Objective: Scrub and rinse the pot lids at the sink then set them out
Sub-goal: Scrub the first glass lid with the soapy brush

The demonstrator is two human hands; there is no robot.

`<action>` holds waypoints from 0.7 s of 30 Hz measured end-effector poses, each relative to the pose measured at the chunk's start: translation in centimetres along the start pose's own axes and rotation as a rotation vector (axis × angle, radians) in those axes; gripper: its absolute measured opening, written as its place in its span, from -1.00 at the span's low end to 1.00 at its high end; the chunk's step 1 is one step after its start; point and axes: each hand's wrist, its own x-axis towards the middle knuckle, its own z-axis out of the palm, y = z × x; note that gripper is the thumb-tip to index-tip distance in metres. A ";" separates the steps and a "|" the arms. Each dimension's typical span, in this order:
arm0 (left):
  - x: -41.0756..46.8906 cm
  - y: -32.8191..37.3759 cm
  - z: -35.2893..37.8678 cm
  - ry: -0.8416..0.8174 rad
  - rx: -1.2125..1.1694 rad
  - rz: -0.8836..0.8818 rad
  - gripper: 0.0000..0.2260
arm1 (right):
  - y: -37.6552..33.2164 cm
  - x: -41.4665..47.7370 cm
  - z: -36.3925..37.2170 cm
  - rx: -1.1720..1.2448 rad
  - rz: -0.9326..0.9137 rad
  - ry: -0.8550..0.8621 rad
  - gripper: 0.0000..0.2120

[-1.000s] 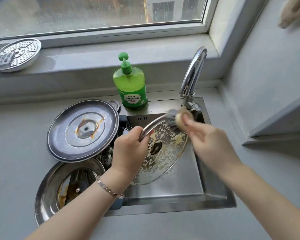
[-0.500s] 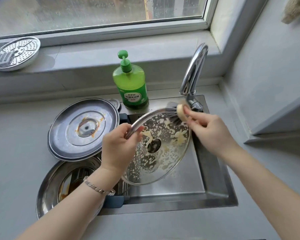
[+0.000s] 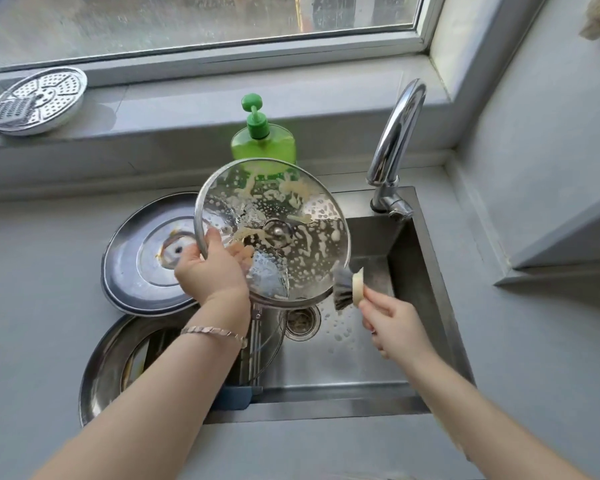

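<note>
Holding soapy glass lid [image 3: 291, 216] tilted up over sink [image 3: 409, 258], left hand [image 3: 210, 268] grip curled round its left rim, fingers showing through glass. Right hand [image 3: 392, 323] grip pinching scrub brush [image 3: 347, 287], bristles touching lid's lower right edge. Foam streaks across glass. Steel lid [image 3: 136, 258] lies on counter [image 3: 32, 271] left of sink; second steel lid [image 3: 108, 362] nearer, overlapping sink's left edge. Green soap bottle [image 3: 264, 143] stands behind glass lid, faucet [image 3: 395, 133] to its right.

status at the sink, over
Left hand grips soapy glass lid over sink. Right hand holds brush at lid's lower edge. No water from tap; nothing blocking.
</note>
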 end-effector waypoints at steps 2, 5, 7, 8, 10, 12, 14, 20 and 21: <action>0.1 -0.7 0.6 -0.011 0.053 0.007 -0.79 | 0.7 -0.5 -0.1 -0.054 -0.011 -0.058 -0.65; 0.2 -2.1 1.8 -0.118 0.215 0.017 -0.79 | 1.8 0.3 -2.6 -0.160 -0.017 0.025 -0.65; 0.2 -3.6 2.9 -0.238 0.369 0.027 -0.83 | 2.6 1.3 -4.9 -0.208 0.006 0.118 -0.65; 0.2 -4.5 3.6 -0.305 0.486 0.051 -0.86 | 2.9 1.8 -6.0 -0.236 0.022 0.145 -0.65; 0.2 -6.5 5.1 -0.446 0.690 0.087 -0.89 | 3.5 2.8 -7.7 -0.312 0.051 0.169 -0.65; 0.3 -9.1 6.5 -0.553 0.862 0.089 -0.85 | 4.1 4.0 -8.7 -0.372 0.058 0.157 -0.65; 0.5 -11.9 7.4 -0.595 0.957 0.028 -0.86 | 4.9 5.0 -9.3 -0.413 0.077 0.132 -0.65; 2.7 -19.9 9.1 -0.532 0.903 -0.168 -0.93 | 7.6 8.1 -10.1 -0.399 0.134 0.079 -0.65; 3.1 -21.1 9.2 -0.526 0.881 -0.190 -0.93 | 7.9 8.6 -10.3 -0.404 0.138 0.075 -0.65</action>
